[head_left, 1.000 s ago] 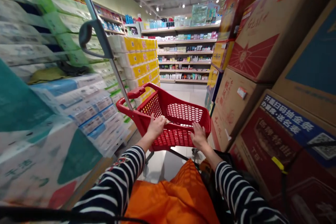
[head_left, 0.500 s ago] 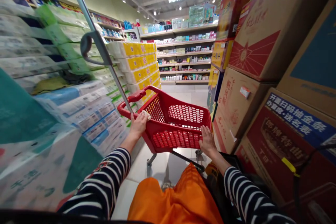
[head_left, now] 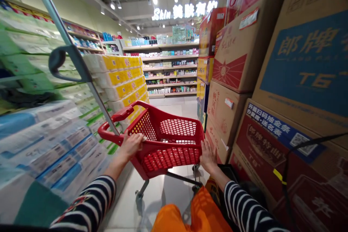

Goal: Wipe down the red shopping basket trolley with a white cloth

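Observation:
A red plastic shopping cart point(head_left: 174, 141) stands in a store aisle in front of me, its basket empty. My left hand point(head_left: 131, 144) grips the near left corner of the basket rim, with a small pale thing under the fingers. My right hand point(head_left: 208, 156) lies flat with fingers stretched against the near right corner of the basket. A grey metal pull handle point(head_left: 73, 56) rises from the cart's left side up past my head. Both arms wear black-and-white striped sleeves.
Stacked packs of tissue paper point(head_left: 49, 141) line the left side, yellow packs point(head_left: 127, 76) further on. Large cardboard boxes point(head_left: 272, 79) are piled high on the right. Shelves of bottles point(head_left: 174, 65) close the far end. An orange cloth point(head_left: 195, 214) hangs below me.
The cart has rolled forward along the aisle and my view has shifted left and up. My left hand moved from the rear rim's middle to the left corner; the right slid to the right corner.

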`<state>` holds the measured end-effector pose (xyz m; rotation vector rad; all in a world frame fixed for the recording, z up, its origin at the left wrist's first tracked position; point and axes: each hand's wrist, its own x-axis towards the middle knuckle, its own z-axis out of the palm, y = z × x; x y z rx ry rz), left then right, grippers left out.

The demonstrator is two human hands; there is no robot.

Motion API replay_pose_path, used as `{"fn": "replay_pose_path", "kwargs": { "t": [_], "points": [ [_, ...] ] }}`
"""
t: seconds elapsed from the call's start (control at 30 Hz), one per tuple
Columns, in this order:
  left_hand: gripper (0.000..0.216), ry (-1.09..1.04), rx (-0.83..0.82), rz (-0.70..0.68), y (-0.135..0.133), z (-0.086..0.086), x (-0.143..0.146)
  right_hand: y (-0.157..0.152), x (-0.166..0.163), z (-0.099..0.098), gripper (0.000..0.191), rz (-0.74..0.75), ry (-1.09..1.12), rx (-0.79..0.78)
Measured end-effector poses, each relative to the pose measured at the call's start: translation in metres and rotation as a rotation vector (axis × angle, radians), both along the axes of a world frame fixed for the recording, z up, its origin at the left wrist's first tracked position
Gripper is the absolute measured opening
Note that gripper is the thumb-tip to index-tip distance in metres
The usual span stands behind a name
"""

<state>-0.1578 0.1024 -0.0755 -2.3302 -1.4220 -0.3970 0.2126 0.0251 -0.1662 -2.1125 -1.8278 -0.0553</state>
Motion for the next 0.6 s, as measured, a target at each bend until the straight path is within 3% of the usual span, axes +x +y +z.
{"fn": "replay_pose_path", "kwargs": {
  "t": [0.07, 0.17, 0.27, 0.47, 0.53, 0.6],
  "points": [
    [0.031, -0.023, 0.041, 0.053, 0.003, 0.002, -0.024, -0.004, 0.000, -0.003, 0.070, -0.056, 0.025, -0.007],
    [0.032, -0.063, 0.055, 0.073, -0.001, -0.009, -0.014, -0.004, -0.004, -0.007, 0.070, -0.061, 0.094, -0.072],
    [0.035, -0.100, 0.026, 0.003, -0.010, -0.031, 0.040, 0.000, -0.009, -0.003, 0.071, -0.086, 0.143, -0.102],
    [0.038, -0.143, -0.076, -0.188, -0.031, -0.063, 0.182, 0.000, -0.010, 0.013, 0.067, -0.080, 0.099, -0.193],
    [0.034, -0.120, -0.071, -0.238, -0.035, -0.068, 0.212, -0.002, -0.008, 0.010, 0.065, -0.094, 0.018, -0.187],
    [0.031, -0.095, -0.068, -0.261, -0.034, -0.069, 0.221, -0.002, -0.006, 0.001, 0.063, -0.102, -0.049, -0.143]
  ]
}}
